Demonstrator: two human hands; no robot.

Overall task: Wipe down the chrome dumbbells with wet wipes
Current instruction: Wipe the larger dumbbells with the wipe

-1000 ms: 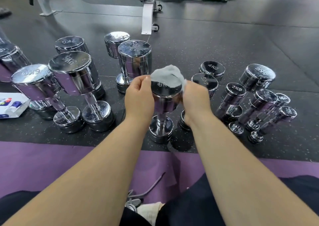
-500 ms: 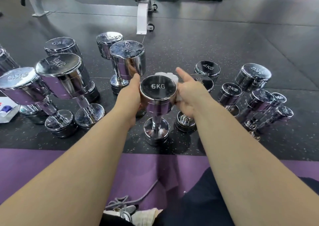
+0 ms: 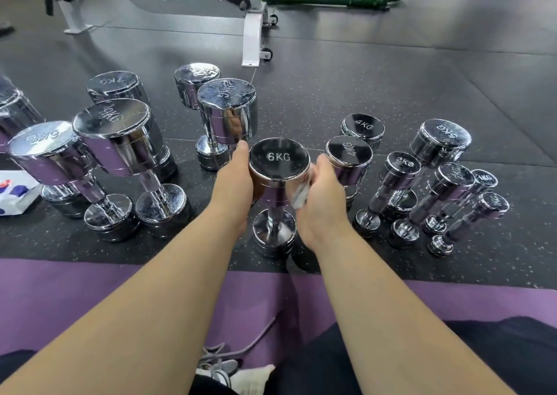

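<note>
Hands [image 3: 233, 183] [image 3: 322, 197] and wipe [image 3: 299, 197] around 6KG dumbbell [image 3: 279, 165]

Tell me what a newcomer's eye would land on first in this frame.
The upright 6KG dumbbell stands dead centre, label facing the camera, with the left hand gripping one side of its top head and the right hand pressing a white wet wipe to the other. Larger dumbbells stand on the dark floor to its left, smaller dumbbells to its right.
</note>
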